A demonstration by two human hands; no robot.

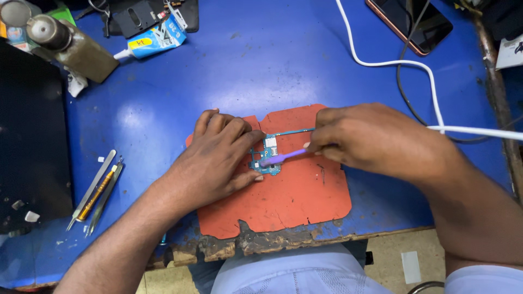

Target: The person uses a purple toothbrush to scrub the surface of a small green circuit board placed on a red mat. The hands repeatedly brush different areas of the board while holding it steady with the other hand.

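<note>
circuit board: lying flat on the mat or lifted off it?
Flat. The circuit board lies on the orange mat, pinned by the left hand; right hand holds a purple brush on it.

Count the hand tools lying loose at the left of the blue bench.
3, side by side left of the left hand: a flat metal pry tool, an orange-handled tool and tweezers. Others may be hidden in the clutter at the top.
</note>
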